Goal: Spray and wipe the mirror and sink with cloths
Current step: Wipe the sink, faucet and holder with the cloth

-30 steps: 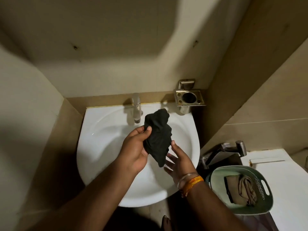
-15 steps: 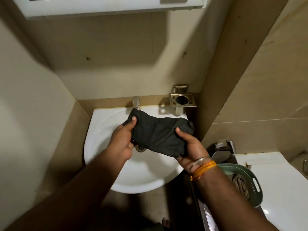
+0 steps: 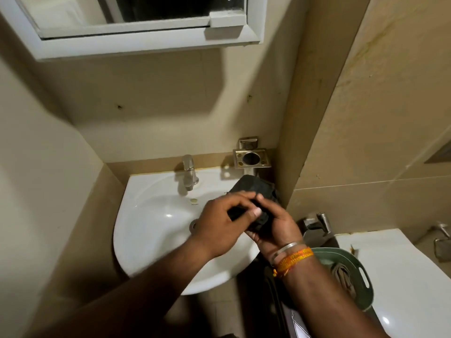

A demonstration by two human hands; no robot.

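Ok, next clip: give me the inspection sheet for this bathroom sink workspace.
Surface: white sink, bare basin, chrome tap at the back.
Job's things: black cloth bunched over the sink's right edge; mirror above.
Clutter: green basket holding a brown cloth; empty metal holder on the wall.
Hands: left hand and right hand both grip the cloth.
Cables: nothing seen.
Surroundings: beige tiled walls; white fixture at right.

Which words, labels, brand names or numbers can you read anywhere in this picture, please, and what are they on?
None can be read.
Orange wristband: pale marks, too blurred to read as letters.
Dark object with white lines at the bottom edge: a pattern, no legible text.
Tap, sink, holder, basket and black cloth: no visible print.
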